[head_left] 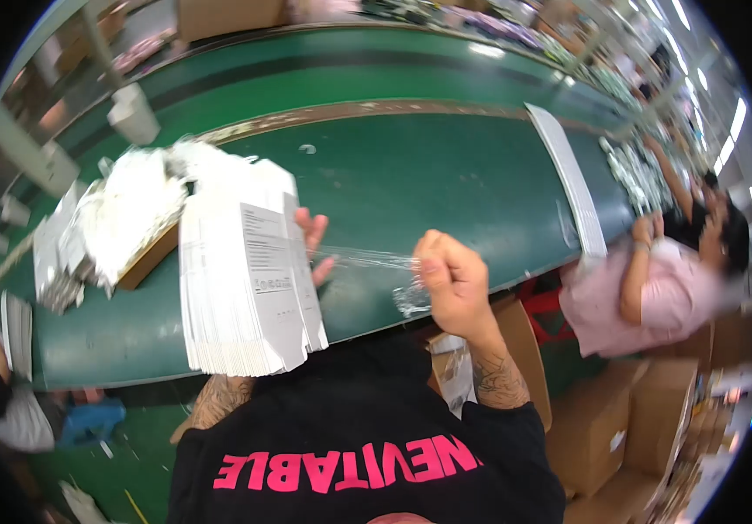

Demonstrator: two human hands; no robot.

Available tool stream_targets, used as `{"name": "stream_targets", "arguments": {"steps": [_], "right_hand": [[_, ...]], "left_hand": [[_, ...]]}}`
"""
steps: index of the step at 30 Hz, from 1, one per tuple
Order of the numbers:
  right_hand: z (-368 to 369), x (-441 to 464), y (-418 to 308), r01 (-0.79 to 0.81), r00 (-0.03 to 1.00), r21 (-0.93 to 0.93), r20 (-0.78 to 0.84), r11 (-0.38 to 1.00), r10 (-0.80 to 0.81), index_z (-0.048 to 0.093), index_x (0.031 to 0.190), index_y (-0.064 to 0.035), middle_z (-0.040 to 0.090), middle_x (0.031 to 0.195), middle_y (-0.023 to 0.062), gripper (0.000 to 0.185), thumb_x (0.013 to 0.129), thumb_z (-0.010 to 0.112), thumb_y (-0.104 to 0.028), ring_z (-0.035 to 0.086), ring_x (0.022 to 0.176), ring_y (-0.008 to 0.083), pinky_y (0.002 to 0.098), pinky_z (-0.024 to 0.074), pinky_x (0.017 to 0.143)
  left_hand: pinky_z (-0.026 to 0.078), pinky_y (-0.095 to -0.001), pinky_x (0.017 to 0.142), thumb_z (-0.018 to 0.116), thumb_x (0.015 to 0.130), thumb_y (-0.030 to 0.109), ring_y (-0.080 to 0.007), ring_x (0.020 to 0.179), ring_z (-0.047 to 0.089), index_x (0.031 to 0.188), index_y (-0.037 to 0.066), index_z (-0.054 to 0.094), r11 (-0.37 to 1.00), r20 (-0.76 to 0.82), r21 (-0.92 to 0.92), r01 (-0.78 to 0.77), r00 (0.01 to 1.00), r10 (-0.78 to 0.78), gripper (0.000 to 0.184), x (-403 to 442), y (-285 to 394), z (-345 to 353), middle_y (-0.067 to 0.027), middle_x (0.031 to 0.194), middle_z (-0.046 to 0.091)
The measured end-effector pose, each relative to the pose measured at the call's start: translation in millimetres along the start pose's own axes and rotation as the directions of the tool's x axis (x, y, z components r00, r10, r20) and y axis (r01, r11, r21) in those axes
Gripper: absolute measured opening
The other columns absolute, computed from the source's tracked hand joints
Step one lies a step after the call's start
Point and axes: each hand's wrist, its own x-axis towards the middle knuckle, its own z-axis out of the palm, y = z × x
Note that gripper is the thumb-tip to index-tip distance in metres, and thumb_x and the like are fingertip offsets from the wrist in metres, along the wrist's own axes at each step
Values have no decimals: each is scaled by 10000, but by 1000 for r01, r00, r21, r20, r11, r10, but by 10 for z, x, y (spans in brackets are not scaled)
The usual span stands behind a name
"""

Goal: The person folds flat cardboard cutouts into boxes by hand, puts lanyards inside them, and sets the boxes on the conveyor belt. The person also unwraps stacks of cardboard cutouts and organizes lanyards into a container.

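Observation:
A thick stack of flat white printed cartons [262,271] stands in front of me at the table's near edge. My left forearm passes beneath it. Past its right side show the spread fingers of my left hand [315,243]; the palm is hidden behind the cartons. Clear plastic strands [363,257] stretch from beside those fingers to my right hand [453,278], which is closed on them in a pinch. A crumpled part of the same clear plastic hangs below the right fist. Whether the strands loop round the left fingers, I cannot tell.
The green table [376,175] curves across the view. Left of the stack lies a heap of white items [136,205]. A long row of white flat pieces [564,175] lies to the right. A co-worker in a pink shirt [647,297] is at right; cardboard boxes [603,428] stand below.

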Motion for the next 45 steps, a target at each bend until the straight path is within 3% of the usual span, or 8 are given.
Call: {"name": "stream_targets", "arguments": {"steps": [8,16,21,27,30,36,40,45], "right_hand": [[920,-921,-163,118,973,90,186,989,-133,511,766,-51,532,798,86,280,976,619,-203,569,746,301,410,439,667],[397,-1147,-916,434,893,561,-374,705,-252,530,790,-32,628,813,104,250,991,617,-153,636,867,320,440,506,751],[-948,-2237,-656,558,77,258,-962,789,261,553,876,-71,675,953,152,371,1100,387,-314,652,840,284,450,520,813],[-1538,-4810,1344,170,-394,502,-755,848,525,576,1040,-58,659,1053,105,253,1075,496,-296,623,1115,238,409,498,966],[-1238,-4640,1443,-74,-356,515,-813,854,460,591,945,-68,675,1050,106,304,1062,489,-329,631,999,209,358,512,871],[-650,-2173,359,-317,851,263,-346,911,396,345,1476,-10,533,1310,115,606,1033,569,-358,569,1115,193,335,526,855],[-429,-1828,78,-624,772,523,296,581,562,489,1379,11,587,936,43,440,1057,555,-282,566,823,120,302,491,741],[-765,-1829,118,-533,754,690,124,490,645,469,747,-100,399,646,-78,368,1058,558,-276,348,580,13,243,278,504]], "left_hand": [[305,-581,1173,542,1012,398,-330,1395,446,1474,95,447,912,189,-21,410,897,-399,561,750,658,-1061,-139,1445,505],[323,-565,1128,608,967,401,-250,1340,477,1403,96,461,853,78,-70,518,855,-513,552,877,138,-618,-76,1345,539],[334,-555,1100,648,938,403,-200,1306,497,1359,97,470,794,45,-86,602,799,-600,550,871,-403,-508,-36,1282,561],[303,-538,1118,624,967,365,-120,1283,507,1279,148,444,628,-72,-95,773,624,-778,421,897,-516,-427,20,1243,547],[298,-552,1106,610,977,394,-89,1272,513,1277,168,434,654,-253,-88,751,618,-744,415,849,-630,-183,21,1201,564],[326,-536,1052,612,973,445,-147,1213,538,1272,146,462,498,-165,-171,850,473,-865,448,737,-1181,-198,-40,1244,568],[239,-647,1137,542,987,530,-170,1260,536,1296,131,456,495,-164,-191,848,470,-868,512,662,-1371,-3,-57,1237,579],[141,-698,1189,491,996,566,-173,1314,514,1340,133,442,617,-240,-291,731,569,-787,555,379,-1309,202,-62,1251,565]]}}
